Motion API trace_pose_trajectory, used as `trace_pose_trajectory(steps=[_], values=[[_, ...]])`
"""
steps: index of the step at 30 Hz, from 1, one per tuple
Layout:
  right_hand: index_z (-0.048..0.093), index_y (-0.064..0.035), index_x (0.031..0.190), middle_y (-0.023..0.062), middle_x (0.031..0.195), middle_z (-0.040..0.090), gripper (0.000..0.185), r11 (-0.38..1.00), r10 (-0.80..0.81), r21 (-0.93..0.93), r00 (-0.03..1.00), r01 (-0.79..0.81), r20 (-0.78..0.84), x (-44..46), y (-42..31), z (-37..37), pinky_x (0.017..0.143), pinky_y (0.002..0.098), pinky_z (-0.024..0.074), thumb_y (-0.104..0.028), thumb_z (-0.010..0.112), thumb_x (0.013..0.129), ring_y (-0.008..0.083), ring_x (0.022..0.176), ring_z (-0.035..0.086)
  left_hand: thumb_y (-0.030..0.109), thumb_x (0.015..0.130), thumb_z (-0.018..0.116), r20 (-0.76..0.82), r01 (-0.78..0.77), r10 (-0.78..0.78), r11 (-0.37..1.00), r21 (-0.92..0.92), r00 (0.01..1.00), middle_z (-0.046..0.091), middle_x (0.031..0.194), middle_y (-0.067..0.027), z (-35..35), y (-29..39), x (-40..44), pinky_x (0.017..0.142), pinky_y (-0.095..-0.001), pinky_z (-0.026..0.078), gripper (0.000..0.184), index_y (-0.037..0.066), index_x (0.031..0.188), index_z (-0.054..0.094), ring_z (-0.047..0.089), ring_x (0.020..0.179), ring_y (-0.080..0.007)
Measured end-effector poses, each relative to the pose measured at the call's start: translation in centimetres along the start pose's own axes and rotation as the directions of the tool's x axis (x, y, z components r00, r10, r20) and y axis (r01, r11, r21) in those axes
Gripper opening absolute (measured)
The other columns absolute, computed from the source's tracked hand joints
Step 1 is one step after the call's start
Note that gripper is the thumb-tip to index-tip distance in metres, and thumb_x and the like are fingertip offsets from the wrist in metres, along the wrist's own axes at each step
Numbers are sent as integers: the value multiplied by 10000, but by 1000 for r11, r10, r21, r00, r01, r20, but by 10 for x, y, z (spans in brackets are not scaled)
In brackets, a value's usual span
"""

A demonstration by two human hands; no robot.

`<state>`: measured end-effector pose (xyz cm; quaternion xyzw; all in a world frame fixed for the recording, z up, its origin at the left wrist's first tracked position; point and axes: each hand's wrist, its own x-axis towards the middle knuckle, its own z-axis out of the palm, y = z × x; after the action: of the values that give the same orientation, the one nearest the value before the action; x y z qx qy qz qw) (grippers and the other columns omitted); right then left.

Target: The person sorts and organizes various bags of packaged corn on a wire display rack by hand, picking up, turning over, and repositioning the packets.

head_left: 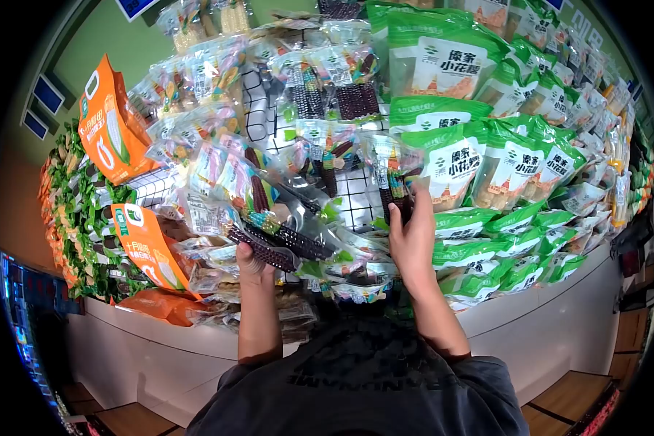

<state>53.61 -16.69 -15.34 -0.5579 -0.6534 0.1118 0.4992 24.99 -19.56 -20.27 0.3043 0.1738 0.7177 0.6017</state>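
My left hand (255, 264) is closed on the lower end of a clear pack of dark purple corn (291, 236), its thumb on top of the film. The pack lies tilted, and I cannot tell whether the hand holds one pack or several. On the right, my right hand (414, 236) grips another clear pack of purple corn (391, 171) along its right side; this one stands roughly upright. Between the hands, part of a white wire rack (356, 192) shows. Behind it, more purple corn packs (356, 102) lean in rows.
Green-and-white pouches (450, 163) fill the right side of the display. To the left stand orange carry bags (112, 127) with corn pictures, beside packs of pale corn (211, 69). A light curved counter front (167, 349) runs below the goods.
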Motion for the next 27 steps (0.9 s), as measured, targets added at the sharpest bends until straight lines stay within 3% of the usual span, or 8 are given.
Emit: trace_pose_trajectory(steps=[4,5,9,15,20,22,25,27], values=[[495,57,1369,245,1231,636,472,994,-50,-95,997,55,61,-1,-3,12,909,430,527,11,687,940,352,1103,659,535,590,958,-132,52,-50,999,8,990,673,1038,-94,15,-5,-25,857,-355,564,858,-33,1157,655,659,955,-222],[481,60,1395,243,1248,638,506,997,13,70,1000,-15,25,-5,4,18,895,413,534,-3,696,943,335,1088,667,552,574,966,-199,70,-66,997,14,978,651,991,-74,17,-7,-30,826,-334,549,854,-30,1118,659,636,923,-204],[455,65,1452,208,1254,670,588,842,185,486,971,-235,149,-10,-18,1,845,323,568,-19,731,939,224,1056,702,429,620,969,142,285,-253,913,-293,957,623,1225,-175,-13,-24,-40,927,-462,541,1016,-28,1408,518,637,1072,-321],[559,54,1376,216,1154,721,524,939,69,303,951,-164,300,-27,-51,-38,821,345,578,0,764,897,259,1013,748,311,682,952,189,364,-321,890,-276,928,443,1563,-221,30,-36,-61,1086,-615,494,1063,40,1546,395,484,1415,-409],[575,49,1360,256,1174,696,494,962,48,223,902,-157,429,-38,-53,-59,878,386,563,-8,741,899,375,1048,725,352,697,941,140,439,-416,846,-301,898,462,1553,-212,23,-46,-86,1118,-587,475,1069,49,1557,382,508,1400,-387],[570,45,1372,277,1220,672,483,972,-3,202,856,-118,516,-40,-57,-65,941,416,542,-17,709,914,472,1095,662,588,637,927,-46,445,-448,893,-61,893,530,1498,-186,45,-37,-100,988,-487,558,1243,16,1578,350,636,1225,-353],[588,45,1374,271,1307,655,446,971,-121,237,761,-44,638,-40,-57,-66,1003,384,514,-9,695,944,392,1201,661,354,679,949,-124,380,-411,900,-215,903,531,1495,-203,60,-29,-126,1084,-551,518,1085,-6,1538,390,581,1328,-357],[561,31,1397,273,1315,645,453,972,-121,228,728,-51,675,-44,-54,-63,1071,408,464,-13,665,958,448,1258,603,336,675,952,-99,398,-431,884,-245,897,548,1473,-197,26,-41,-142,1080,-543,523,1069,-5,1527,403,586,1320,-354]])
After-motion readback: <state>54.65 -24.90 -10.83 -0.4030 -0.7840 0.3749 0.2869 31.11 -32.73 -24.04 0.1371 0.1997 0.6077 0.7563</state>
